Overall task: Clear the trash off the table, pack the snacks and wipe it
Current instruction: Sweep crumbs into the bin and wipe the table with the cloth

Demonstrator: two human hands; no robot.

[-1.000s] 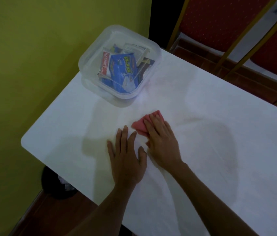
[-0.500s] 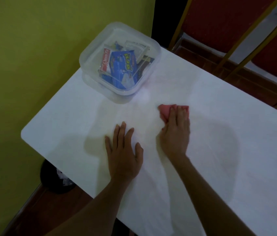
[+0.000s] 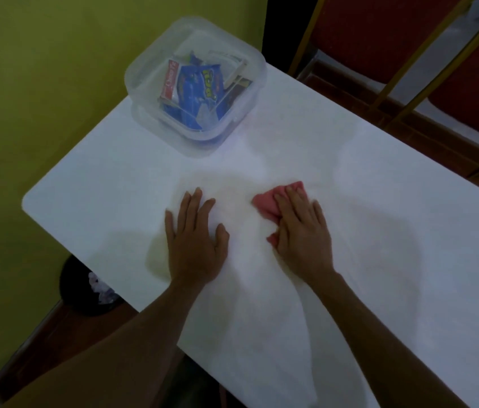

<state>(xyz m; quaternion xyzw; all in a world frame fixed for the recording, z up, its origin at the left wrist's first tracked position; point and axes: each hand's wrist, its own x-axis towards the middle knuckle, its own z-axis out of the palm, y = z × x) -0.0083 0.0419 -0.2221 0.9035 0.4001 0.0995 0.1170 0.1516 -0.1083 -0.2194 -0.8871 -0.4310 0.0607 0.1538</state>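
My right hand [image 3: 301, 231] presses flat on a crumpled pink cloth [image 3: 266, 201] near the middle of the white table [image 3: 409, 275]; the cloth sticks out past my fingertips and thumb side. My left hand [image 3: 195, 240] lies flat on the table with straight fingers, a short way left of the cloth, holding nothing. A clear plastic container [image 3: 144, 72] stands at the table's far left corner with several snack packets [image 3: 197, 86] inside, blue ones on top.
A black trash bin [image 3: 85, 287] with crumpled wrappers stands on the floor below the table's left edge. The yellow-green wall [image 3: 41, 83] runs along the left. Red chairs with gold frames [image 3: 394, 54] stand beyond the far edge.
My right hand has swept the pink cloth across the table, first out to the right and far side, then back a little toward me. My left hand stays flat in place.
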